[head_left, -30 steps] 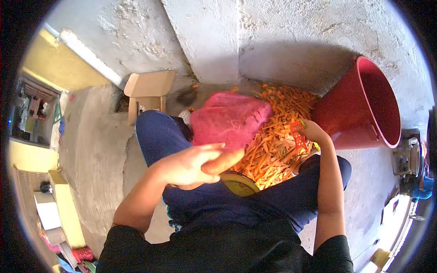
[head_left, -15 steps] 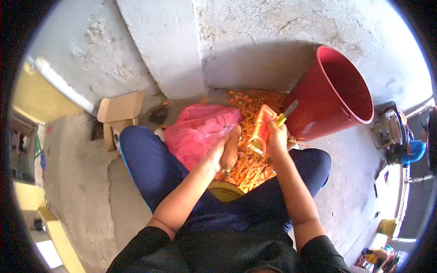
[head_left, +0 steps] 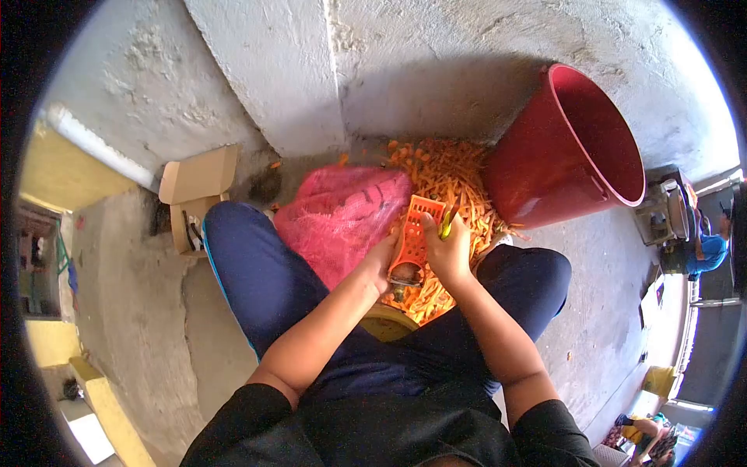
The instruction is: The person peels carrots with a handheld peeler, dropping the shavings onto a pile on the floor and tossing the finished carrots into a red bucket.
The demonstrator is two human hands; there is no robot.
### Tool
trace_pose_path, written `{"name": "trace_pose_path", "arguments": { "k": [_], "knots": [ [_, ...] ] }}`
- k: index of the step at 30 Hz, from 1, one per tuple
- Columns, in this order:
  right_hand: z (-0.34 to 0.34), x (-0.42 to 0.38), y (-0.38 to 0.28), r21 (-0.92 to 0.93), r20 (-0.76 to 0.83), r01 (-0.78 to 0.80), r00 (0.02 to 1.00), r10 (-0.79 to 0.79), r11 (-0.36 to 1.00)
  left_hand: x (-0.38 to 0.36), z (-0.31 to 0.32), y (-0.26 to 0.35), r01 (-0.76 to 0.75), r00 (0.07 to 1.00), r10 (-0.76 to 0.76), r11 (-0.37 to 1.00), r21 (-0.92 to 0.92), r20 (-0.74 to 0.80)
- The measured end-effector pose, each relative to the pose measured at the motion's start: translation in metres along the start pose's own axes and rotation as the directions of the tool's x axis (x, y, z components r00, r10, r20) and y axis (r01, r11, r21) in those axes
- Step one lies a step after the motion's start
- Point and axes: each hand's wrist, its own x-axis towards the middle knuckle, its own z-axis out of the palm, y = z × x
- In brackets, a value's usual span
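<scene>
My right hand (head_left: 449, 251) is closed on an orange plastic grater (head_left: 413, 243) with rows of holes and a blade at its near end. A knife with a yellow-green handle (head_left: 446, 226) is also tucked in that hand. The grater lies over a carrot, whose dark stem end (head_left: 399, 294) shows below the blade; the rest is hidden. Wrapped round the carrot from the left is my left hand (head_left: 377, 268). Orange peelings (head_left: 428, 302) lie beneath both hands, partly in a yellowish basin (head_left: 387, 328) between my legs.
A pink mesh sack (head_left: 334, 222) stands left of my hands. More peelings (head_left: 459, 183) heap on the floor by a tall red bin (head_left: 537, 156) tilted to the right. An open cardboard box (head_left: 198, 177) sits by the wall. People (head_left: 708, 253) are at the far right.
The grater has moved left from beside the carrot to lie over it, turning its holed face up. My hands have come together.
</scene>
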Motion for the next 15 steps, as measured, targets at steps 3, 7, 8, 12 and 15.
{"name": "trace_pose_path", "arguments": {
  "k": [3, 7, 8, 12, 15],
  "knots": [
    [0.0, 0.001, -0.005, -0.041, -0.053, 0.049, 0.997, -0.051, 0.998, 0.0, 0.0, -0.001, 0.004, 1.0, -0.005, 0.999, 0.054, 0.013],
    [-0.011, 0.03, 0.021, -0.193, -0.198, -0.051, 0.98, 0.012, 0.98, -0.022, 0.003, 0.002, 0.088, 0.971, -0.126, 0.979, 0.186, 0.202],
    [-0.019, 0.048, 0.04, -0.18, -0.268, -0.048, 0.964, -0.002, 0.983, -0.027, 0.003, 0.002, 0.116, 0.946, -0.177, 0.967, 0.225, 0.273],
    [-0.044, 0.082, 0.056, -0.159, -0.445, -0.163, 0.892, 0.076, 0.974, -0.022, 0.001, -0.008, 0.099, 0.983, -0.121, 0.982, 0.158, 0.135],
    [-0.047, 0.082, 0.056, -0.075, -0.404, -0.125, 0.911, 0.085, 0.989, -0.032, 0.013, 0.002, 0.102, 0.994, -0.095, 0.985, 0.139, -0.058]
  ]
}}
